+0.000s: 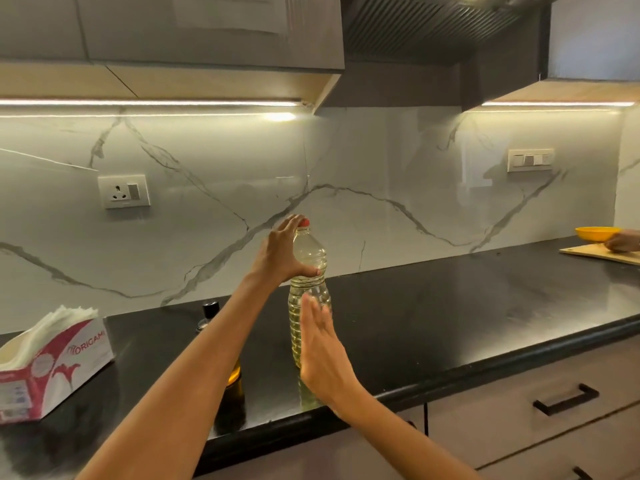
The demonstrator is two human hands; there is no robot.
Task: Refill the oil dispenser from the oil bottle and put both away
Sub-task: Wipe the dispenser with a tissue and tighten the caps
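The oil bottle (308, 299) stands upright on the black table (450, 323), near its front edge, red cap (304, 222) on. It is clear plastic and holds pale yellow oil nearly to the shoulder.

The left hand (282, 252) reaches in from 7 o'clock, arm stretched long across the table. Its fingers curve over the bottle's top, fingertips at the cap, while the thumb presses the front of the shoulder — a loose, half-closed hold on the upper part.

The right hand (320, 344) comes up from 5 o'clock, wrist bent, palm flat and fingers straight and together. It lies against the right side of the bottle's lower body, opened wide; whether it presses or only touches I cannot tell.

The dispenser (223, 348) — a dark bottle with a black stopper — stands on the table at 9 o'clock from the oil bottle, mostly hidden behind the left forearm. Amber oil shows low in it.

A tissue box (55, 365) sits at the far left of the table. At 2 o'clock, far off, another person's hand (623, 241) rests on a cutting board (595, 255) by a yellow bowl (596, 233).
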